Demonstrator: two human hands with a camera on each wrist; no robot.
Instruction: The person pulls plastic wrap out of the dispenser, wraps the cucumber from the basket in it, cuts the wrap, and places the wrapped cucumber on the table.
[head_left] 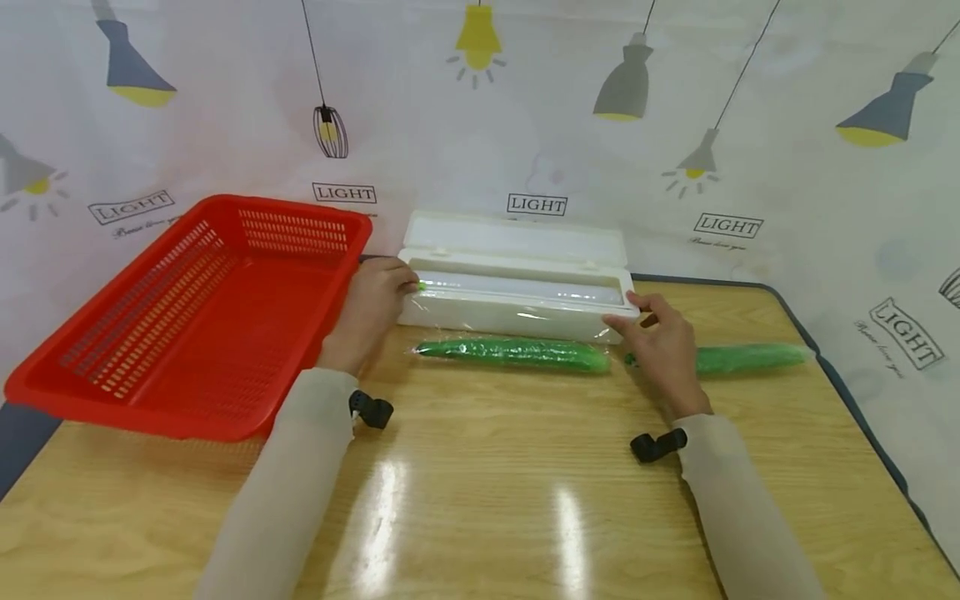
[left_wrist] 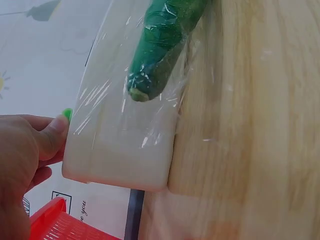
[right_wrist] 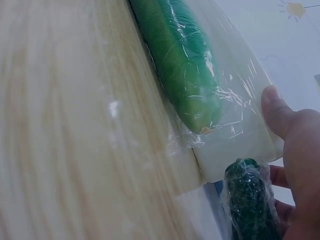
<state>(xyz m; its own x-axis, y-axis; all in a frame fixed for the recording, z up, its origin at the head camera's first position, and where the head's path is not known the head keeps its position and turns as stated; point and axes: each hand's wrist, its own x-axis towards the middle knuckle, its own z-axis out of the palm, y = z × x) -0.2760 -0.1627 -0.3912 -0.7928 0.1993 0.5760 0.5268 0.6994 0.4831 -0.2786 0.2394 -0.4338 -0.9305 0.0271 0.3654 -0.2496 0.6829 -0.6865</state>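
Note:
A white cling film dispenser (head_left: 510, 315) with its lid raised stands at the back of the table, a film roll inside. Film hangs over its front, across a cucumber (head_left: 517, 354) lying along the front side. At the dispenser's left end, my left hand (head_left: 378, 296) pinches a small green slider (left_wrist: 67, 114) on the edge, thumb toward the front. My right hand (head_left: 660, 342) grips the right end, thumb on the front face and fingers behind. Partly hidden by that hand, a second, film-wrapped cucumber (head_left: 753, 358) lies to the right.
A red plastic basket (head_left: 187, 433) with slotted sides stands at the left, close to my left forearm. The wooden table (head_left: 480, 500) ends at a printed backdrop just behind the dispenser. Dark edging (head_left: 862, 408) runs along the table's right side.

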